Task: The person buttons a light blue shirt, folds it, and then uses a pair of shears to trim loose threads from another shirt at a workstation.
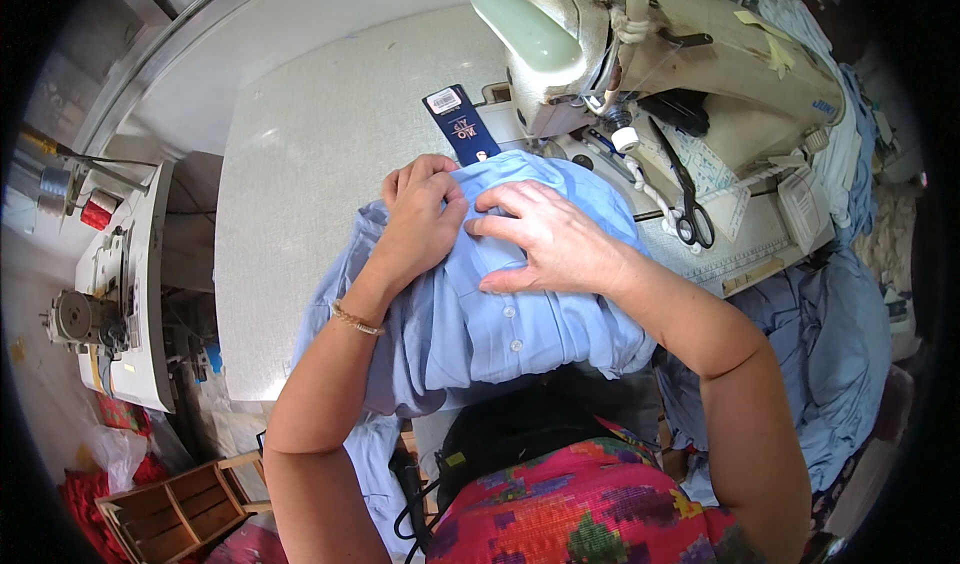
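The left hand (425,214) curls, fingertips hidden (whether it grips, impossible to tell); the right hand (548,236) spreads loosely, covering part of the blue shirt (490,329) on the table (290,224) near a sewing machine (720,59).

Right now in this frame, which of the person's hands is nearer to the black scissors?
Right: the right hand is on the light blue shirt, with the scissors to its right. The left hand is farther off, on the shirt too, left of the right hand.
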A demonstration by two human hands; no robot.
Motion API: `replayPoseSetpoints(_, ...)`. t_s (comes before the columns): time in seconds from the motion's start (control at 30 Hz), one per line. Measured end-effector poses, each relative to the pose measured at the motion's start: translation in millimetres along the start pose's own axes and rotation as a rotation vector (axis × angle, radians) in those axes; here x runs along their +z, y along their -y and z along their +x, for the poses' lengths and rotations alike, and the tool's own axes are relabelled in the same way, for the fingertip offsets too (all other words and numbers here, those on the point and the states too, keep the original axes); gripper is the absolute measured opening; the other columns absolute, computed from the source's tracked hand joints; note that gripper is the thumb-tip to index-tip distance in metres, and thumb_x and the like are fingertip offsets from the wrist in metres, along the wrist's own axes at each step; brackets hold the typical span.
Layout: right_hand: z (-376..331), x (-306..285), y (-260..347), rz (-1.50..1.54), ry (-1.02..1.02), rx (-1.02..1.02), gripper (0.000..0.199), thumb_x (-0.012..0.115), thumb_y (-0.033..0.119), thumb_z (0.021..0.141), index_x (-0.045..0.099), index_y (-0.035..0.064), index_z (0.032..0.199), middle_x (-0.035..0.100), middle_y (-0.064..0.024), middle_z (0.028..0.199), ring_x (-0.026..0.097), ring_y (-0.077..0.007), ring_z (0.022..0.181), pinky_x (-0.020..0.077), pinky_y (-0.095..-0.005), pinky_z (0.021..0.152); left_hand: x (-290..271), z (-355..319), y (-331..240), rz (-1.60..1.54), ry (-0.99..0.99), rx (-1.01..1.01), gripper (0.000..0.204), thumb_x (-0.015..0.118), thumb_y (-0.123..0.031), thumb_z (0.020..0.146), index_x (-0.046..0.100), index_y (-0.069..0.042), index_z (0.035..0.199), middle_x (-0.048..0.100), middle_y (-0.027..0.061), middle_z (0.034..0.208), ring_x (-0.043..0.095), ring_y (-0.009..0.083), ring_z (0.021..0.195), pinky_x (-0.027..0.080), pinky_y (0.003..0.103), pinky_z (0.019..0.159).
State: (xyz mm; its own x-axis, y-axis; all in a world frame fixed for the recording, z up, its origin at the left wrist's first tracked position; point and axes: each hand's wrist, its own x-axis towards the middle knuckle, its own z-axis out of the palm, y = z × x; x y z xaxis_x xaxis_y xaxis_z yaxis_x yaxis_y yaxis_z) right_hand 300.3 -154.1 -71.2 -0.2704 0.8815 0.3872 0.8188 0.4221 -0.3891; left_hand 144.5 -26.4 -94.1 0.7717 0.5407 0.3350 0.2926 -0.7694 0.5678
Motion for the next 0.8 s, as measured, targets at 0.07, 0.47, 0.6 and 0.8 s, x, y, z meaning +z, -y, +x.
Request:
replayPoseSetpoints(0.07, -1.5, -0.6, -1.1, -0.008, 0.002, -0.007, 0.047, 0.073, 0.038, 0.069, 0.061, 0.0070, 0.102, 0.053, -0.0113, 0.109, 0.050, -0.0302, 0.106, 0.0384, -0.0402, 0.094, 3.3, 1.7, 0.3, 0.006, -0.023, 0.015, 0.008, 0.058, -0.012, 0.079, 0.057, -0.004, 0.080, 0.053, 0.0086, 0.107, 0.045, 0.0238, 0.112, 0.023, 0.038, 0.100)
replayPoseSetpoints(0.47, 0.5, 4.2, -1.4, 0.026, -0.022, 0.024, 0.050, 0.072, 0.040, 0.070, 0.061, 0.0079, 0.106, 0.054, -0.0112, 0.114, 0.050, -0.0302, 0.110, 0.0373, -0.0396, 0.097, -11.2, -17.8, -2.6, 0.186, -0.216, -0.061, 0.012, 0.059, -0.013, 0.081, 0.059, -0.006, 0.092, 0.057, 0.0115, 0.111, 0.053, 0.0270, 0.105, 0.033, 0.039, 0.096)
replayPoseSetpoints(0.6, -6.2, -0.3, -2.8, 0.028, -0.025, 0.071, 0.051, 0.072, 0.040, 0.070, 0.061, 0.0078, 0.108, 0.054, -0.0109, 0.114, 0.049, -0.0300, 0.111, 0.0374, -0.0394, 0.097, -75.9, -70.8, -43.1, -0.228, -0.063, -0.172, 0.025, 0.063, -0.015, 0.083, 0.059, 0.001, 0.102, 0.062, 0.0100, 0.103, 0.058, 0.0202, 0.098, 0.044, 0.034, 0.085)
replayPoseSetpoints(0.8, -2.7, 10.1, -2.0, 0.027, -0.044, 0.024, 0.053, 0.074, 0.038, 0.069, 0.059, 0.0092, 0.111, 0.053, -0.0103, 0.116, 0.049, -0.0302, 0.111, 0.0376, -0.0405, 0.097, -96.2, -212.9, -45.4, -0.563, 0.723, -0.585, 0.028, 0.061, -0.019, 0.089, 0.061, 0.006, 0.104, 0.065, 0.0122, 0.101, 0.059, 0.0173, 0.095, 0.046, 0.030, 0.085)
